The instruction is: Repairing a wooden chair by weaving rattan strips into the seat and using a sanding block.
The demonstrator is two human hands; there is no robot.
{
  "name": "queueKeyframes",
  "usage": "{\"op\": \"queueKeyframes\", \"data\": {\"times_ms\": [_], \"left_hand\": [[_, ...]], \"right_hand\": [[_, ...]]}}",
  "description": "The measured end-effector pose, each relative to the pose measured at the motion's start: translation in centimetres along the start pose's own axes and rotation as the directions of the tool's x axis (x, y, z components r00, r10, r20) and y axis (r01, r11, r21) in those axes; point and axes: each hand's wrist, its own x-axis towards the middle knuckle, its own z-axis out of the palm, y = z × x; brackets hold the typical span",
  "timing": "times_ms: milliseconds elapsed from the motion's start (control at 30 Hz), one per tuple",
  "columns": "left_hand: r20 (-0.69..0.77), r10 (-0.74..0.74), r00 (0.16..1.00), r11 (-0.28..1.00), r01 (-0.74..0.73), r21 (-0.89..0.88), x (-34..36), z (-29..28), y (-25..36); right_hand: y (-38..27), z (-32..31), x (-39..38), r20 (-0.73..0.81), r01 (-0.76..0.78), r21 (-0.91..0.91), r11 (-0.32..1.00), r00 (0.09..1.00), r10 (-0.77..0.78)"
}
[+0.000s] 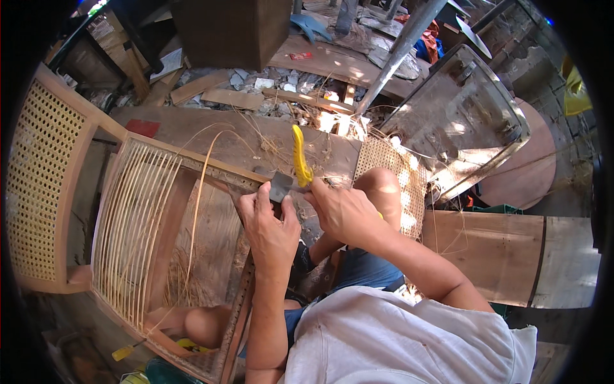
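My left hand (272, 224) pinches a small dark grey flat piece (279, 187) between thumb and fingers, above a corner of a wooden chair frame (220, 171). My right hand (345, 211) is closed round a hand tool with a curved yellow handle (299, 153) that sticks up past the fingers. Its metal part meets or nearly meets the grey piece; its exact kind is hidden by my fingers. Pale cane strands (137, 217) stretch side by side across the left part of the seat opening. One loose strand (199, 198) arcs over the open part.
The chair's woven cane back (45, 185) stands at the left. A yellow-handled tool (121, 352) lies by the frame's lower left. Beside my knee is a woven cane sheet (390, 160). Further off are a slanted metal pole (400, 54), a worn panel (454, 118) and wood scraps (233, 98).
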Motion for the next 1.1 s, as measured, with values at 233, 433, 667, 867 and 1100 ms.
{"op": "queueKeyframes", "data": {"times_ms": [233,433,667,867,1100], "left_hand": [[-0.008,-0.003,1.000,1.000,0.003,0.014,0.1,-0.1,0.1],[0.006,-0.008,1.000,1.000,0.008,-0.016,0.2,0.0,0.2],[-0.007,0.007,1.000,1.000,-0.007,-0.003,0.2,0.0,0.2],[0.039,-0.080,0.996,0.995,0.082,-0.059,0.1,-0.2,0.4],[0.007,-0.002,1.000,1.000,0.002,-0.002,0.1,-0.1,0.3]], "right_hand": [[-0.4,-0.2,0.1,-0.073,0.104,-0.015,0.995,0.992,-0.104],[-1.0,-1.0,0.2,-0.284,0.252,-0.020,0.967,0.926,-0.248],[-0.7,-0.3,0.1,-0.125,0.082,-0.013,0.997,0.989,-0.083],[-0.5,-0.1,0.0,-0.082,0.059,-0.020,0.998,0.995,-0.061],[-0.4,0.2,0.0,-0.213,0.186,0.012,0.982,0.960,-0.180]]}}
